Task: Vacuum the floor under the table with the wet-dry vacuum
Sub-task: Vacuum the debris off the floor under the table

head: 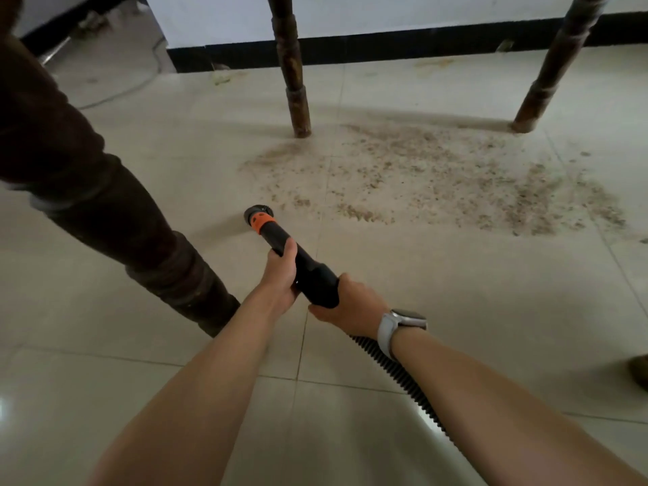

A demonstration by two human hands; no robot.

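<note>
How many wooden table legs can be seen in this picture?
3: one near left leg, one middle leg by the debris, one far right leg. Others may be out of view.

A white wall [385, 12] with a black baseboard [385, 43] ran along the back. A pale cable [140, 84] curved over the tiles at the upper left. A white-strapped smartwatch [399, 326] sat on a wrist.
</note>
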